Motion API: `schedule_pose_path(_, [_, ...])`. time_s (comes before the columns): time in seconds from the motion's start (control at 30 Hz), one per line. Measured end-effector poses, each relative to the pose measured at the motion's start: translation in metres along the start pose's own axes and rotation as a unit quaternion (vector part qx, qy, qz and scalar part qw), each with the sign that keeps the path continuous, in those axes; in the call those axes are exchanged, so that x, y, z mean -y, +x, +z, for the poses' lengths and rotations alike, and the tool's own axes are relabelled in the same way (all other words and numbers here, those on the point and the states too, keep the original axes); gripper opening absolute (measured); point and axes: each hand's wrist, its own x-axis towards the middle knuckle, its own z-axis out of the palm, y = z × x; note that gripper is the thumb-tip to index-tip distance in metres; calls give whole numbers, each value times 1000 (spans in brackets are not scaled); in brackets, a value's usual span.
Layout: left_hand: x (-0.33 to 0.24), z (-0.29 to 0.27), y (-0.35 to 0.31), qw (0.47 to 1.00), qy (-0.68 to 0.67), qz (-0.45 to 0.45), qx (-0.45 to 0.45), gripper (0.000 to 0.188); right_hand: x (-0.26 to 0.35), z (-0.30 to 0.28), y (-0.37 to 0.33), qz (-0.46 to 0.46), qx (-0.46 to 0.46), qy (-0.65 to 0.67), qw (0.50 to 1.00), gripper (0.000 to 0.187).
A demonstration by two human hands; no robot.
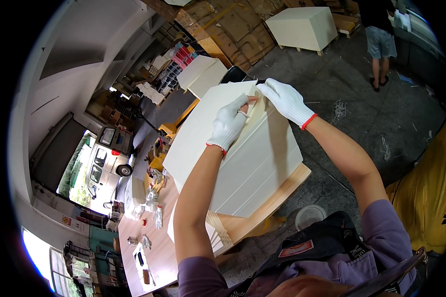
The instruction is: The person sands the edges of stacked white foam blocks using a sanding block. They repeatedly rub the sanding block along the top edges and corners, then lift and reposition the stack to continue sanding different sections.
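Note:
A tall stack of large cream-white sheets (pixel 252 168) stands in front of me, its side marked by several straight lines between layers. My left hand (pixel 230 121), in a white knit glove with a red cuff and some bare fingertips, is closed at the top edge of the stack on a few lifted sheets (pixel 255 116). At the far corner, my right hand (pixel 286 101), gloved the same way, pinches the edge of these sheets. Its fingertips are partly hidden behind the glove.
Under the stack lies a wooden board (pixel 282 190). To the left is a wood-topped table (pixel 158 237) with small tools and plastic bags. Another white stack (pixel 302 29) rests on a pallet at the back. A person (pixel 381 42) stands far right. A white bucket (pixel 310 217) sits nearby.

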Motion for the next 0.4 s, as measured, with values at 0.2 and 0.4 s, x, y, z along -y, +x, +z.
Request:
schedule_pose_path(0.2, [-3,6,-4,1000,11,25,-15,36,-3,5,-1,-14,-20,15,1000,54])
schedule_pose_path(0.4, [-4,3,-3,1000,-9,-1,12,40,-4,3,-1,3,-7,7,1000,55])
